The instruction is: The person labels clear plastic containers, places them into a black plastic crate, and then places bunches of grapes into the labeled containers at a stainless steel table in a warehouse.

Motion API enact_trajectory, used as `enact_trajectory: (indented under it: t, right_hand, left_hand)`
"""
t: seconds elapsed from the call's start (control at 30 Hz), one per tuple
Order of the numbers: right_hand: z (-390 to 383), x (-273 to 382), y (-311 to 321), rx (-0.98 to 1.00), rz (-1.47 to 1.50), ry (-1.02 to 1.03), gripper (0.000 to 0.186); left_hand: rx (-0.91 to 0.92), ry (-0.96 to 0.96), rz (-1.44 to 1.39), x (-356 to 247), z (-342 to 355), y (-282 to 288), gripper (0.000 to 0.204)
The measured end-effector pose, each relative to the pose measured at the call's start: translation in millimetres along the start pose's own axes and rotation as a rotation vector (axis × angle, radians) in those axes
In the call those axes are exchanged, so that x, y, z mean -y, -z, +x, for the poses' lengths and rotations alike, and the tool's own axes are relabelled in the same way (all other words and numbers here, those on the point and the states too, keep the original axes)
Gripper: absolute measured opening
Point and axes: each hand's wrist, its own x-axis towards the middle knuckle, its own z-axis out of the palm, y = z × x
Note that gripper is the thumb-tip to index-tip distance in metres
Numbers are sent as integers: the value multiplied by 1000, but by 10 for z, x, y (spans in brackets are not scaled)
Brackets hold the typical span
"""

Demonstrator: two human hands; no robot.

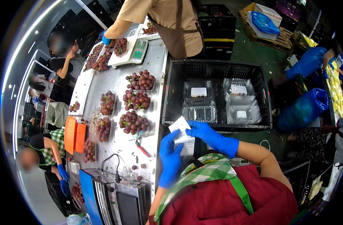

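My left hand (pixel 170 155) and my right hand (pixel 212 138), both in blue gloves, hold a strip of white printed labels (pixel 181 127) in front of my body. The left fingers grip its left side; the right fingers and thumb pinch its right edge. Part of the strip hangs down between the hands. Just beyond them stands a black plastic crate (pixel 220 67) with several clear plastic boxes (pixel 243 115) inside, some bearing white labels. Left of my hands, clear trays of red grapes (pixel 134 122) sit on the metal table (pixel 151 112), beside red-handled shears (pixel 140 145).
A black and blue machine (pixel 130 202) with a cable is at the table's near end. Farther along are an orange bin (pixel 74 137) and a scale (pixel 138 50). A co-worker in a brown apron (pixel 175 28) stands at the far end; others work left and right.
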Motion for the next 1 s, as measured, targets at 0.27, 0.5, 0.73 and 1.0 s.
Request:
enact_trajectory:
  t: [0.27, 0.5, 0.73, 1.0]
  right_hand:
    - [1064, -901, 1283, -145, -1251, 114, 40]
    - [1457, -2079, 1925, 408, -1663, -67, 20]
    - [1438, -2050, 2019, 405, -1518, -74, 24]
    - [1266, -1436, 1789, -33, -1530, 62, 19]
  left_hand:
    - [-97, 426, -169, -119, -138, 81, 20]
    - [-184, 543, -150, -38, -261, 130, 23]
    - [-219, 531, -175, -55, -274, 90, 23]
    - [-127, 552, -217, -90, -201, -27, 24]
